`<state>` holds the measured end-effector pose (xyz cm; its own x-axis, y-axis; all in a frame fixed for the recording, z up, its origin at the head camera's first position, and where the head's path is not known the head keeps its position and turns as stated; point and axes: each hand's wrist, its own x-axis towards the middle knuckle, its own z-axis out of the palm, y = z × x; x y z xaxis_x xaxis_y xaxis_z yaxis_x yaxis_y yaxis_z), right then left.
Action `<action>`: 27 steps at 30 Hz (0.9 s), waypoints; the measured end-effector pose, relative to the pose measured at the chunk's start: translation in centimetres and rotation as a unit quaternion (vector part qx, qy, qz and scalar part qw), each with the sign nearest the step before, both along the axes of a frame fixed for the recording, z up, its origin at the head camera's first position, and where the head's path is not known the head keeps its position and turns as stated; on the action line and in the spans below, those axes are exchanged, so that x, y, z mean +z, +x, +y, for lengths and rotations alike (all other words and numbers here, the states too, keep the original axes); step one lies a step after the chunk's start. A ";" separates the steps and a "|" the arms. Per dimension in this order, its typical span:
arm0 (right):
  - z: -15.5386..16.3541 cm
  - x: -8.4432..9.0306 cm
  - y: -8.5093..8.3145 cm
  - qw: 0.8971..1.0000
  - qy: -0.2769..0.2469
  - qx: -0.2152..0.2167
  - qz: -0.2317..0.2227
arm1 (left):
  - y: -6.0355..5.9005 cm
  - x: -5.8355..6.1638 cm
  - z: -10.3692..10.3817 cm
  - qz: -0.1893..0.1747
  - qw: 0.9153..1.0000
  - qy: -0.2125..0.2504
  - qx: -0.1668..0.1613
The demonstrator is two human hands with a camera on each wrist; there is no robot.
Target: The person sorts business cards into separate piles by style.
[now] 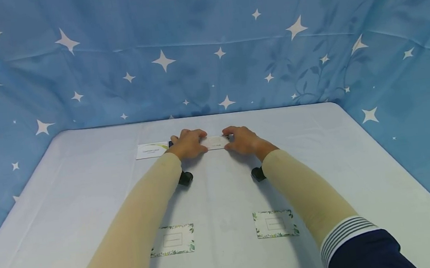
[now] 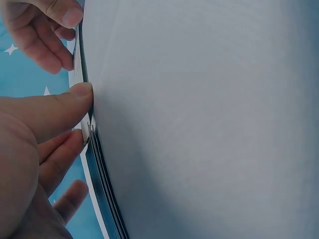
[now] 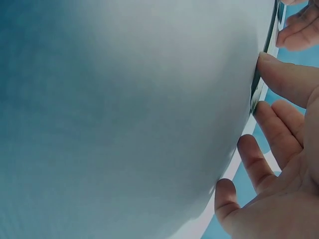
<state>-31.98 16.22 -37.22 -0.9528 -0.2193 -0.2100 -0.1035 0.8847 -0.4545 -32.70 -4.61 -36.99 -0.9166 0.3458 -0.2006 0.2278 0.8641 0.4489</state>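
Hands are seen from the head camera at the far middle of the white table. A small stack of white cards is gripped at its left end by the left hand and at its right end by the right hand, fingers curled over its far edge. Another card lies just left of the left hand, and two leaf-bordered cards are seen near the front edge.

From the left wrist, the stack is pinched between thumb and fingers.

From the right wrist, the stack's edge is pressed by the thumb, while the other fingers are spread loosely beneath.
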 end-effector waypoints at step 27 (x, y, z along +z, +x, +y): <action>4.7 1.8 10.7 0.992 -0.053 0.110 0.019 | 7.7 0.7 0.4 -0.064 0.976 0.147 -0.150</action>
